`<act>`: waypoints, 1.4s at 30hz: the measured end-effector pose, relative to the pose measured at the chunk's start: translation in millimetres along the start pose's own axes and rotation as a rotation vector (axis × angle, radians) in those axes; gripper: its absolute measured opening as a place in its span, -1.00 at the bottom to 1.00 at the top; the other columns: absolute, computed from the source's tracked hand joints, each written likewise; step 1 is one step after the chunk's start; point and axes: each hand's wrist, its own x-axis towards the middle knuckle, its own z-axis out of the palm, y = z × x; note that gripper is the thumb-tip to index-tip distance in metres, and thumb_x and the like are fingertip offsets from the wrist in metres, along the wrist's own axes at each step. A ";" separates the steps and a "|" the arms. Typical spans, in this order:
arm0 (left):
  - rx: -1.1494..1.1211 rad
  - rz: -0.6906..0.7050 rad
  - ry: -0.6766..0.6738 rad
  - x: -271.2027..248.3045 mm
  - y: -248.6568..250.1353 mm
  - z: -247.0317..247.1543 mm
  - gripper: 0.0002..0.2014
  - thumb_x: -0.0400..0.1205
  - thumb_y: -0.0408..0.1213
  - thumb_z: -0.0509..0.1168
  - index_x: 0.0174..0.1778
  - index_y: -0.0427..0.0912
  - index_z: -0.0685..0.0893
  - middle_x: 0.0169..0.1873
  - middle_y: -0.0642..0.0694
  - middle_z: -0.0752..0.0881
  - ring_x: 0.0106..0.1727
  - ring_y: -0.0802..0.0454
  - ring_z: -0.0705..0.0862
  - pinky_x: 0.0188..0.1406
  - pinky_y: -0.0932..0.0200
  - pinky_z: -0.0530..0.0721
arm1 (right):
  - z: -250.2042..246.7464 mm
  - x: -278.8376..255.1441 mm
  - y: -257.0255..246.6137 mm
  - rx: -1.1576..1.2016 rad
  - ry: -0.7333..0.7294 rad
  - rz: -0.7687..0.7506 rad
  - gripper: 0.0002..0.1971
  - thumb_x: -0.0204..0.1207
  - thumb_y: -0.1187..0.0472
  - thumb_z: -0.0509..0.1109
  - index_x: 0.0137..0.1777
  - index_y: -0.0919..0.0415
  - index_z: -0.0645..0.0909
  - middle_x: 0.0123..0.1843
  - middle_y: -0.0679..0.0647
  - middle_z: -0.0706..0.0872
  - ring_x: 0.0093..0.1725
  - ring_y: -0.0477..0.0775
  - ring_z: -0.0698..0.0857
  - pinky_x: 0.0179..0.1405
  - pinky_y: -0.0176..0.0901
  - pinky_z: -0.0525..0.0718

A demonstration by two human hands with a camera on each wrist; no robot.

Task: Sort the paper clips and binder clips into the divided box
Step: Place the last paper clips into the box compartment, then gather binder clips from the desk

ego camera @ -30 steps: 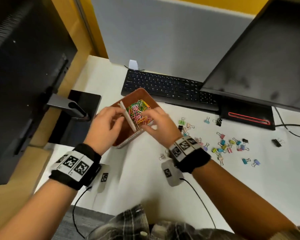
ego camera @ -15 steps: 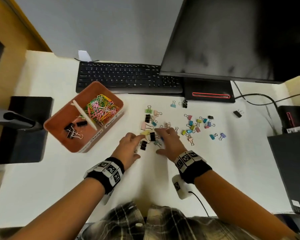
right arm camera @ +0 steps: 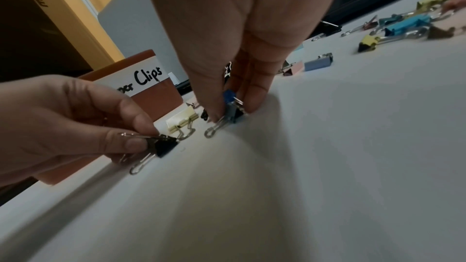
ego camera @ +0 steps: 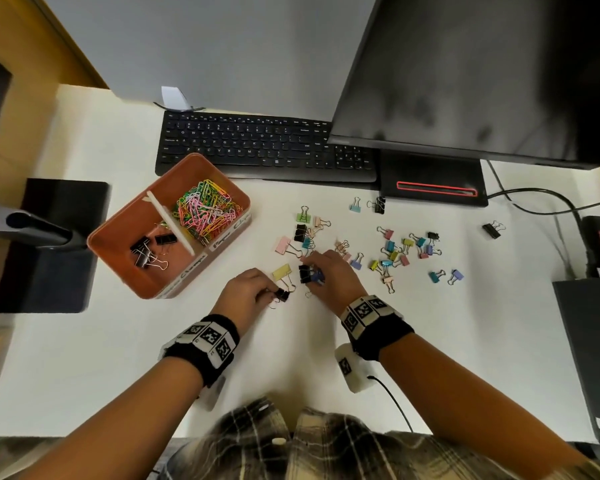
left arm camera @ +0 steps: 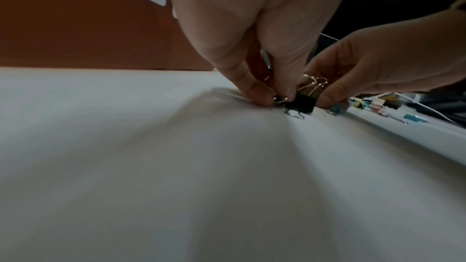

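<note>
A: What is seen left of the keyboard [ego camera: 257, 147]?

B: The box [ego camera: 125, 278] is set just in front of the keyboard's left end. Black binder clips [ego camera: 146, 251] are kept in its left compartment, and coloured paper clips [ego camera: 205, 211] are heaped in the right one, past the divider [ego camera: 172, 223].

A: And in front of the keyboard's middle?

B: A black clip [ego camera: 282, 294] is pinched by its wire handle between thumb and forefinger of the left hand [ego camera: 248, 294], low over the desk [ego camera: 84, 358]. A yellow clip [ego camera: 282, 272] lies just behind it.

A: The right hand [ego camera: 329, 278]?

B: Its fingertips are drawn together on a blue clip [right arm camera: 228, 95] and a dark one [right arm camera: 237, 115], pressed at the desk. How many are truly gripped cannot be told.

A: Further right?

B: Loose clips [ego camera: 395, 254] in pink, blue, yellow and black are scattered in front of the keyboard's right end, below the monitor [ego camera: 465, 81].
</note>
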 end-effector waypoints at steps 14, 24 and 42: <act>-0.062 -0.288 0.564 -37.7 0.2 -152.6 -0.92 0.48 -0.33 0.43 -0.20 -0.04 0.75 -0.20 -0.07 0.74 -0.21 0.19 0.67 -0.06 0.31 0.63 | -3.4 12.2 -139.0 0.103 -0.055 -0.428 -0.68 0.43 0.34 0.44 0.20 0.19 0.60 0.09 0.06 0.61 -0.07 -0.09 0.59 -0.03 -0.37 0.53; -0.083 -0.188 0.371 -35.3 28.1 -166.7 -0.75 0.54 -0.42 0.34 0.12 -0.12 0.68 0.06 -0.07 0.68 -0.01 0.12 0.70 0.10 0.36 0.58 | -9.6 23.4 -130.6 0.094 0.116 -0.297 -0.51 0.37 0.00 0.50 0.29 0.02 0.49 0.24 -0.01 0.55 0.18 -0.04 0.57 0.21 -0.09 0.62; 0.441 -0.055 -0.353 63.2 27.1 -0.9 -0.35 0.44 -0.22 0.43 0.43 0.11 0.35 0.55 -0.02 0.19 0.33 -0.23 0.40 0.26 -0.13 0.54 | -44.9 74.1 -13.9 -0.383 -0.218 -0.097 -0.41 0.38 0.04 0.51 0.43 -0.10 0.44 0.57 0.07 0.25 0.48 0.24 0.32 0.39 0.12 0.50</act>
